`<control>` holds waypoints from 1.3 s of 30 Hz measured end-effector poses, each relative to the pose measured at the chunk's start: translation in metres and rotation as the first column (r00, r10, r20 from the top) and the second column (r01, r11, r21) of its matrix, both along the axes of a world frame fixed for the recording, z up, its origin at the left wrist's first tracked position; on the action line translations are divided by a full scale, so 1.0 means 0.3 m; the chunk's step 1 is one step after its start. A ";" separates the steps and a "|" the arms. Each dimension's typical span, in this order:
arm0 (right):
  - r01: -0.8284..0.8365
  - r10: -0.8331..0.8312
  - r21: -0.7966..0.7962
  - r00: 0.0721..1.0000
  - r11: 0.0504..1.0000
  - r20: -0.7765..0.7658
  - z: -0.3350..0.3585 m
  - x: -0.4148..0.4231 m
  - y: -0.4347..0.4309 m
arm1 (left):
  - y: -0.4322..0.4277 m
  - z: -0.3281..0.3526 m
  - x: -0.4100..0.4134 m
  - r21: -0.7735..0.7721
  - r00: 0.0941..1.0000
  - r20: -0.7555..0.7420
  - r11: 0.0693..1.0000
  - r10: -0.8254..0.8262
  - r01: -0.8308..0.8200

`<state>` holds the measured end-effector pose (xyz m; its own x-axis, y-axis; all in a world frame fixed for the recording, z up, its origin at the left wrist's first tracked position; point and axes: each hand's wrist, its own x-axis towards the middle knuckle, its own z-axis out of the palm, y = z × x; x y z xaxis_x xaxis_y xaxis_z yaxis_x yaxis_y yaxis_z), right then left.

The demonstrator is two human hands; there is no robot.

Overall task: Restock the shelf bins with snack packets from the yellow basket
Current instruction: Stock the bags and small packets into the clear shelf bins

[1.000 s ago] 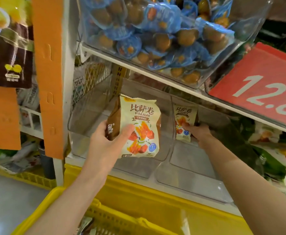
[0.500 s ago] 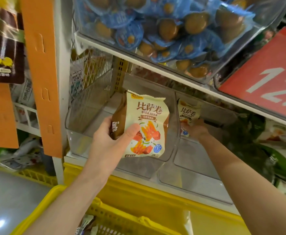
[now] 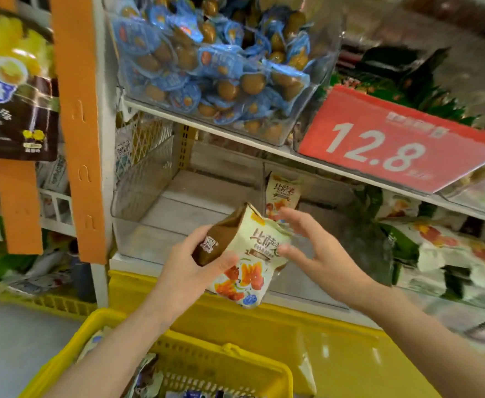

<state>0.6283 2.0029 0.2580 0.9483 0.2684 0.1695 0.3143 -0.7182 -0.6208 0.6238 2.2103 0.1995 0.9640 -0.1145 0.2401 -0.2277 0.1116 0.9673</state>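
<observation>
The snack packet hangs before the lower shelf bins, above the yellow basket. It is puffy and cream-faced, with orange print and a brown side. Its long axis leans, top towards the shelf. The left hand holds the brown side, fingers clamped on it. The right hand is just right of it, fingers spread; blur hides whether its thumb touches. A matching packet stands in the right-hand bin, nearer that hand.
</observation>
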 end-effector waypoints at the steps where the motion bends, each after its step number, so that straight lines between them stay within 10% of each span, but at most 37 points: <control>1: -0.045 0.045 -0.019 0.999 0.999 -0.031 0.003 -0.029 0.001 | -0.011 -0.003 -0.013 0.027 0.999 0.027 0.999 -0.019 0.018; 8: -0.078 0.080 -0.029 0.994 0.997 0.069 0.009 -0.134 -0.090 | -0.117 0.043 -0.064 0.249 0.963 0.215 0.963 -0.162 0.106; 15: 0.311 -0.326 0.098 0.894 0.945 0.309 0.018 -0.110 -0.270 | -0.288 0.068 0.055 0.443 0.916 0.391 0.891 -0.090 -0.102; 21: 0.576 -0.497 -0.239 0.807 0.782 0.319 -0.029 0.099 -0.398 | -0.332 -0.069 0.141 0.810 0.862 0.436 0.529 -0.258 -0.251; 27: 0.548 -0.450 -0.546 0.835 0.633 0.316 -0.115 0.367 -0.415 | -0.248 -0.083 0.152 0.676 0.760 0.624 0.613 -0.181 -0.409; 35: 0.485 -0.477 -0.529 0.863 0.696 0.165 -0.155 0.630 -0.422 | -0.162 -0.116 0.195 0.729 0.803 0.595 0.435 -0.021 -0.529; 39: 0.519 -0.358 -0.661 0.854 0.542 0.378 -0.155 0.688 -0.444 | -0.148 -0.158 0.192 0.716 0.764 0.645 0.382 -0.040 -0.584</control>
<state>0.8347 1.8697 0.2115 0.9546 -0.0649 0.2908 -0.1243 -0.9737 0.1907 0.6814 2.1659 0.1521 0.7370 -0.3040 0.6037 -0.5048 -0.8415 0.1926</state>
